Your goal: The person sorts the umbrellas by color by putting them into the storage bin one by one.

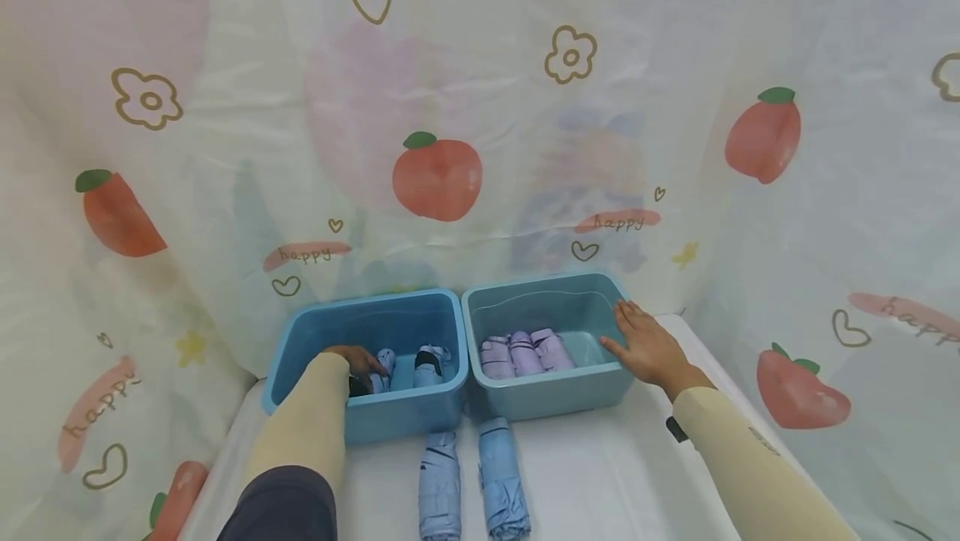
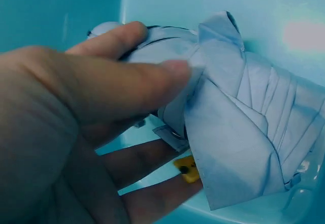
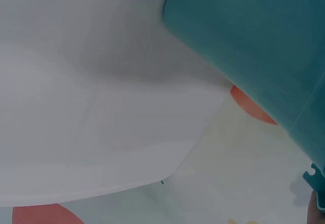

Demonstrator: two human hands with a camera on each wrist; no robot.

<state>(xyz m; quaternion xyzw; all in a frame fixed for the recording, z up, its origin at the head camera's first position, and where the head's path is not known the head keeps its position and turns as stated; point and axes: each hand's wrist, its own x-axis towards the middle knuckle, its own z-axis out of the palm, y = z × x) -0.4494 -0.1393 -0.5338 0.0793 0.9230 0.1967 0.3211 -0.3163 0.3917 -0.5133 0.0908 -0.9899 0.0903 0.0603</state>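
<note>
Overhead, the left hand (image 1: 360, 362) reaches into the left blue bin (image 1: 300, 341), its fingers curled round a folded blue umbrella (image 1: 384, 368); the right hand (image 1: 651, 348) lies flat, fingers straight, on the right bin's rim (image 1: 618, 291). At the left wrist, fingers (image 2: 127, 84) wrap the umbrella (image 2: 244, 122). At the right wrist, only the bin's outer wall (image 3: 254, 41) and white table (image 3: 76, 107) show.

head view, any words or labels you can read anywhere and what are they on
"happy" on the printed curtain, in thin script on a pink streak at.
"happy" on the same curtain at.
"happy" on the curtain at far left, slanted.
"happy" on the curtain at far right, partly cut off.
Yellow tag on the folded umbrella: dark mark, too blurred to read.
Blue bins: no text.
</note>
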